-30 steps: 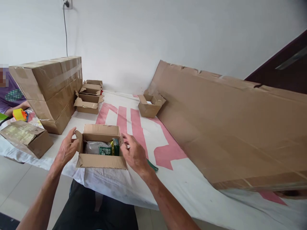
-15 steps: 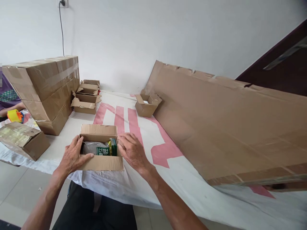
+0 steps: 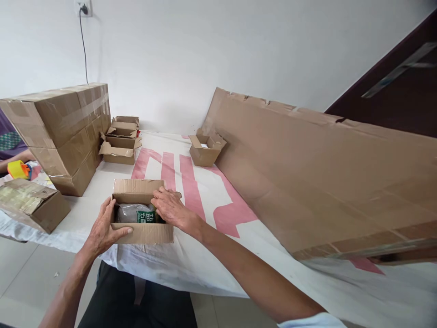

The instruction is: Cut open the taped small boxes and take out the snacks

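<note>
An open cardboard box stands near the table's front edge, its front and back flaps folded out. Inside lies a clear plastic bag with a green label bearing white characters. My left hand grips the box's left end, thumb over the front flap and fingers along the side wall. Over the box's right end, my right hand reaches in with bent fingers at the bag's right part. Its fingertips are hidden, so what they hold, if anything, does not show.
Taped boxes are stacked at the left, with another box before them. Small open boxes stand behind; one more is by a large cardboard sheet. A yellow tape roll and a person's arm show far left.
My right hand has moved left from the box's right end to over its inside, covering the bag's green and yellow end. The view has shifted slightly.
</note>
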Action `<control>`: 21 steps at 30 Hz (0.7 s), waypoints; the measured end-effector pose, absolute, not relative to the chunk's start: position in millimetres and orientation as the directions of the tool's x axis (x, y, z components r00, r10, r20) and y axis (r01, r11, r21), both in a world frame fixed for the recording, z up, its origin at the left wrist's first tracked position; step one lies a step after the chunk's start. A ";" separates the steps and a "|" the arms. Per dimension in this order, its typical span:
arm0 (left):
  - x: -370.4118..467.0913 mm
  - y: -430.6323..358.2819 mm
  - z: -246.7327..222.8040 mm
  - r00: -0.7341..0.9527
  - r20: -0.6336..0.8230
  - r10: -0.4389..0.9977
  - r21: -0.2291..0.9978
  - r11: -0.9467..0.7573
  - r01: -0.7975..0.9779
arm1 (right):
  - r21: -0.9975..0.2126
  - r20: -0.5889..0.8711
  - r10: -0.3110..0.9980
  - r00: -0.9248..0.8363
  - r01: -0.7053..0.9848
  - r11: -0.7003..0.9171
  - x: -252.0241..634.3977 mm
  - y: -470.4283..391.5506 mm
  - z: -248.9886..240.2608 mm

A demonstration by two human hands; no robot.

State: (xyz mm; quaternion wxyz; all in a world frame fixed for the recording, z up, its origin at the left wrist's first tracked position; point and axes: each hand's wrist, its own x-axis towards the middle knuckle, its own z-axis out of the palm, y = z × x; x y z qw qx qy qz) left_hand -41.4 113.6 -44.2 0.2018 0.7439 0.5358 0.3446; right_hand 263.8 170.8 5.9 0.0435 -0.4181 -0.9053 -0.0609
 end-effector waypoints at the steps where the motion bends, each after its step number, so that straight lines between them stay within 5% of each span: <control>1: -42.1 114.2 -43.4 0.195 0.297 0.935 0.677 -0.350 0.647 | 0.081 0.133 0.753 -0.644 0.764 0.640 263.8 173.8 1.3; 11: -62.7 140.4 -27.1 0.321 0.217 0.922 0.738 -0.370 0.564 | 0.095 0.132 0.764 -0.631 0.776 0.624 254.9 195.0 -24.3; 21: -61.5 145.3 -36.3 0.361 0.226 0.905 0.807 -0.381 0.451 | 0.111 0.136 0.743 -0.655 0.756 0.645 246.0 183.6 -0.3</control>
